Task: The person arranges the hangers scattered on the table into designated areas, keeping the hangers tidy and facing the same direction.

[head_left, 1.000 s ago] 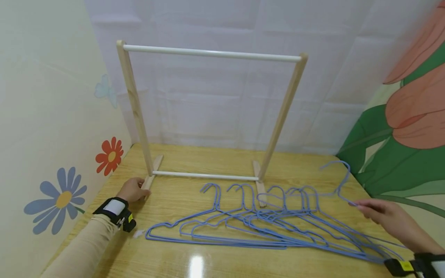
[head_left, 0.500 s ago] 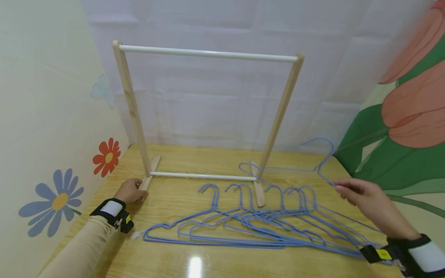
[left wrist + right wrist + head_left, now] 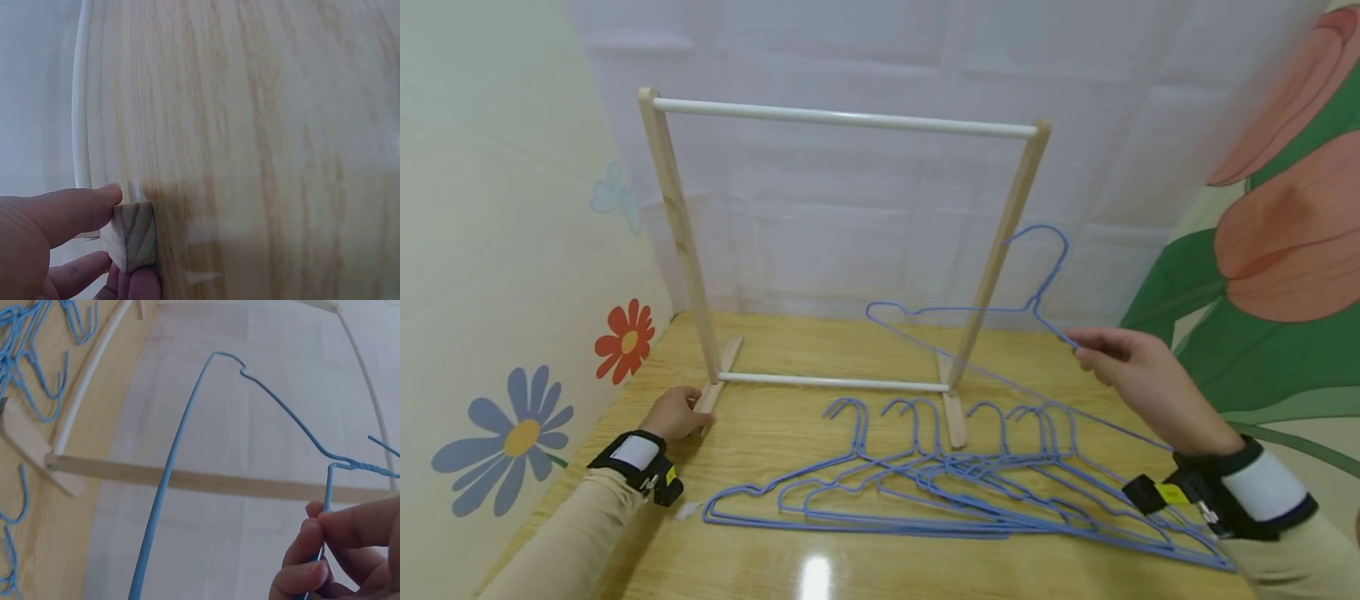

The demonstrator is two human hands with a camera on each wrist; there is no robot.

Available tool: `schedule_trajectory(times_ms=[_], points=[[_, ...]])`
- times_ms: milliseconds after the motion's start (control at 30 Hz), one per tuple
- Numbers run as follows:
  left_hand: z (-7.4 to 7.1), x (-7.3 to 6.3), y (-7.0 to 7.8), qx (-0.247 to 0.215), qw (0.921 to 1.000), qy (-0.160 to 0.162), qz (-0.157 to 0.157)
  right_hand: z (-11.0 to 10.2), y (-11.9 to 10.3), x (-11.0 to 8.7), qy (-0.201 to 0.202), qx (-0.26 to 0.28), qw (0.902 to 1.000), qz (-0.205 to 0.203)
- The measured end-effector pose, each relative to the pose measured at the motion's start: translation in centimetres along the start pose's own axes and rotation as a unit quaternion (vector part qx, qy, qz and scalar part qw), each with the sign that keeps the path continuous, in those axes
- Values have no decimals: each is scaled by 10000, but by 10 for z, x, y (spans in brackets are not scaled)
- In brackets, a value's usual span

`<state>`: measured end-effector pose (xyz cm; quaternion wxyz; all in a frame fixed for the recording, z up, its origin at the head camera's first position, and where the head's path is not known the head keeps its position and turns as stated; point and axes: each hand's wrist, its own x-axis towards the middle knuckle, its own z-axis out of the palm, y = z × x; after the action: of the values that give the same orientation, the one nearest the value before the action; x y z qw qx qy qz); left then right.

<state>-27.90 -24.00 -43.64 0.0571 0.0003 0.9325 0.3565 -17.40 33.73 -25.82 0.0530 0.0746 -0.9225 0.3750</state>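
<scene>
A wooden garment rack [image 3: 681, 237] with two white rods stands at the back of the table. My left hand [image 3: 673, 414] grips the front end of its left foot; in the left wrist view the thumb and fingers [image 3: 75, 215] lie around the wooden foot [image 3: 139, 237]. My right hand [image 3: 1138, 375] pinches a blue wire hanger [image 3: 1051, 271] by its right shoulder, just below the twisted neck. That hanger is raised above the table, tilted, its hook overlapping the rack's right post in the head view. Below it, several blue hangers [image 3: 865, 529] lie in an overlapping row.
The wooden table [image 3: 760, 575] ends at a white cloth backdrop [image 3: 850, 225]. Patterned panels with a blue flower [image 3: 520, 437] on the left and large tulips [image 3: 1292, 242] on the right close in the sides. A small white scrap [image 3: 688, 510] lies near the left sleeve.
My right hand has lifted the pinched hanger up and to the left, from low at the right side to the rack's right post. The left hand stays on the rack's foot.
</scene>
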Motion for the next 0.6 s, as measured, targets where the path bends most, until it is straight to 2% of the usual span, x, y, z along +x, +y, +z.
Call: schedule_trajectory(times_ms=[200, 600], points=[[0, 0, -1, -24, 9999, -35, -104, 6, -36, 18, 330, -40, 9991, -255], [-1, -4, 0, 91, 10000, -14, 27, 11, -88, 60, 911, 745, 9924, -351]])
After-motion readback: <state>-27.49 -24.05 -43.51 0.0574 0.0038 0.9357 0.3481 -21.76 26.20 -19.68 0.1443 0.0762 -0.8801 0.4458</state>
